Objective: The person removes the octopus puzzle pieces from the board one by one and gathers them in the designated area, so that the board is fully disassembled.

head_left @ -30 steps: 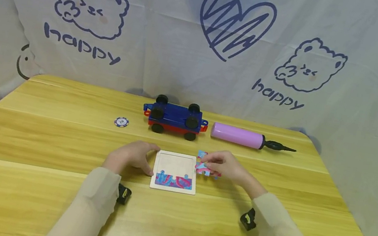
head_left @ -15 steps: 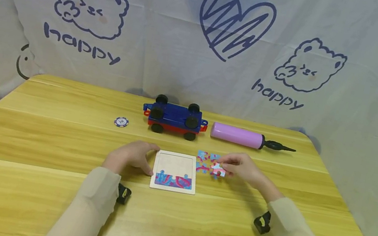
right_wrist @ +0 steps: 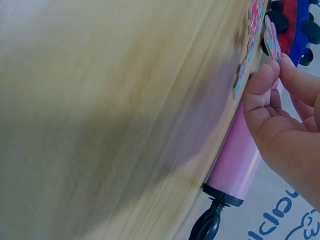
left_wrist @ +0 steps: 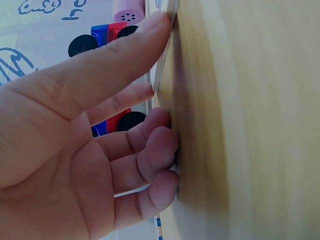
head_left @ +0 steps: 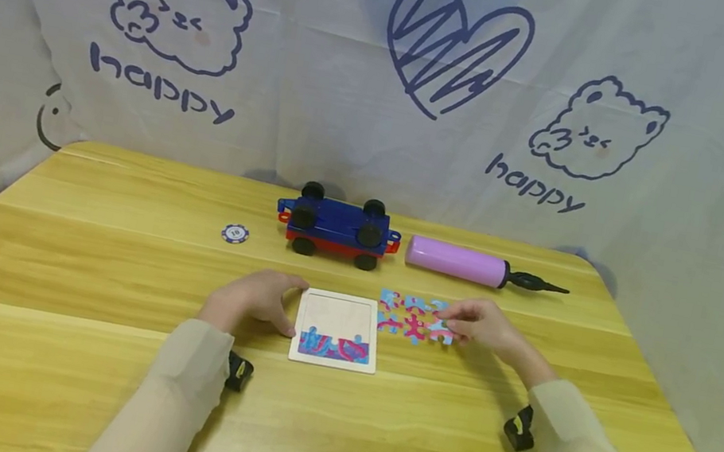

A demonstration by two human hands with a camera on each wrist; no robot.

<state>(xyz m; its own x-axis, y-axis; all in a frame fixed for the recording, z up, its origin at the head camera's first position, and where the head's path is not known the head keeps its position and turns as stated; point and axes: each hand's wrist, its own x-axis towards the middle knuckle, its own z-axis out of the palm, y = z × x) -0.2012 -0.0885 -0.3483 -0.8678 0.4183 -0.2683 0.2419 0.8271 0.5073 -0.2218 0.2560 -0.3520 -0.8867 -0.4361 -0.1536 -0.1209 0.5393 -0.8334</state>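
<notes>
Jigsaw piece (right_wrist: 272, 41), pinched by the right hand (head_left: 484, 327) at three o'clock of the puzzle tray (head_left: 332, 363), wants a light edge hold, the loosely spread left hand (head_left: 253, 300) best bracing nine o'clock.

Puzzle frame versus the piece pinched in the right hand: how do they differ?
The puzzle frame is larger and roughly square; the pinched piece is small, with a notched outline. The frame lies flat on the table; the right hand holds the piece. The frame's border is pale; the piece shows pink and light blue. Both are touched by a hand.
</notes>
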